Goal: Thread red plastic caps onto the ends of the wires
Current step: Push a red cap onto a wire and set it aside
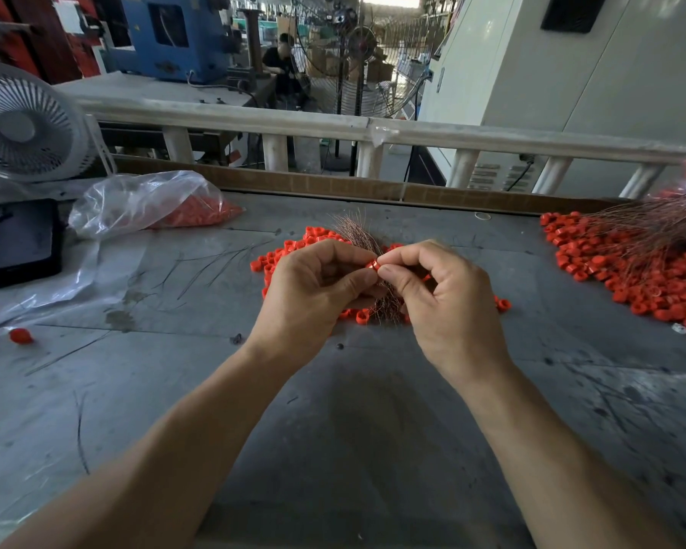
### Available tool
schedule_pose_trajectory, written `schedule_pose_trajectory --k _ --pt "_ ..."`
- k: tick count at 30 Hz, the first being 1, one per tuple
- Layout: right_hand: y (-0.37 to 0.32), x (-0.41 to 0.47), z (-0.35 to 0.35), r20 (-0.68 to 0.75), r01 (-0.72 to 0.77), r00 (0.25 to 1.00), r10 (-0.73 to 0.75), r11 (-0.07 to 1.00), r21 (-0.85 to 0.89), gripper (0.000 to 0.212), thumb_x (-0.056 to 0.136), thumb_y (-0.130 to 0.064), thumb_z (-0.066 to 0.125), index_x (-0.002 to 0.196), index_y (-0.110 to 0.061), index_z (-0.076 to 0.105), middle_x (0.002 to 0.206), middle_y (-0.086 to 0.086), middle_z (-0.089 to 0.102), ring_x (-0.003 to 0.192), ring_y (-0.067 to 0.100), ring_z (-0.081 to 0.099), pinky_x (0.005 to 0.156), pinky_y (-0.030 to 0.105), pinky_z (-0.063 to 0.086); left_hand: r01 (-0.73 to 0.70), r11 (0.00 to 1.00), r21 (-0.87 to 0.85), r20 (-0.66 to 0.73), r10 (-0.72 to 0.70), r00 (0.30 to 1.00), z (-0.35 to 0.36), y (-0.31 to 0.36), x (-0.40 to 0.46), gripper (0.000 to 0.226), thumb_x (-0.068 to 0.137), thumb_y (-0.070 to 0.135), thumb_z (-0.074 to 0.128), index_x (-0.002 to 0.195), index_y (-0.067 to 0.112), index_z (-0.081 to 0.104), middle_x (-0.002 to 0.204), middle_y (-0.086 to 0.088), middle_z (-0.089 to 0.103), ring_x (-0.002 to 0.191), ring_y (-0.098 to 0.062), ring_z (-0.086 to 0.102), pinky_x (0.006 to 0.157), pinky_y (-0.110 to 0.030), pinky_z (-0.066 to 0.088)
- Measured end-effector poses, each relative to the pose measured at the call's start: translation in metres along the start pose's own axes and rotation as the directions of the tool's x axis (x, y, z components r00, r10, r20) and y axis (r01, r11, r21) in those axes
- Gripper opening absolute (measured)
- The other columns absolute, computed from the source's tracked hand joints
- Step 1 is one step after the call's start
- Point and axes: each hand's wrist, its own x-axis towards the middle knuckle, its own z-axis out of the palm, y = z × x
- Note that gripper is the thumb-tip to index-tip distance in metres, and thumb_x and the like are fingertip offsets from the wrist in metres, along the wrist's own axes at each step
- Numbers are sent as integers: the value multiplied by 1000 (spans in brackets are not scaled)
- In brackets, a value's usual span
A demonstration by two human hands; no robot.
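- A grey worktable (214, 390) carries a finished pile of capped wires (630, 267) far right, well apart from the hands.
- Copper wire bundle (357, 231) rises behind the loose caps (278, 259).
- Left hand (313, 295) and right hand (444, 299) meet fingertip to fingertip, each pinching one red cap (373, 265) between them.
- The wire end is too fine to see; no writing is readable.

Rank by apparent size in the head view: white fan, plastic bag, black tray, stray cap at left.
1. White fan
2. Plastic bag
3. Black tray, close to the bag, so that order is unsure
4. Stray cap
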Motion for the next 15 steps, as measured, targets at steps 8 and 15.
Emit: schedule_pose_trajectory --k 8,15 --pt "0 -1 1 23 -86 996 85 995 45 9 92 -15 74 95 -23 78 83 -15 70 82 4 67 73 19 52 -43 997 62 -23 45 999 1 -3 0 17 89 -1 71 105 4 70 88 -11 77 83 -24 77 76 -30 61" --pt "-3 0 -2 66 -2 998 4 1000 -25 11 92 -8 73 97 -17 77 92 -8 69 94 6 65 83 15 48 -13 1000 20 -21 14 1000 -1 -3 0 18 89 -3 70 107 -1 68 89 -14 77 85 -27 77 77 -32 62"
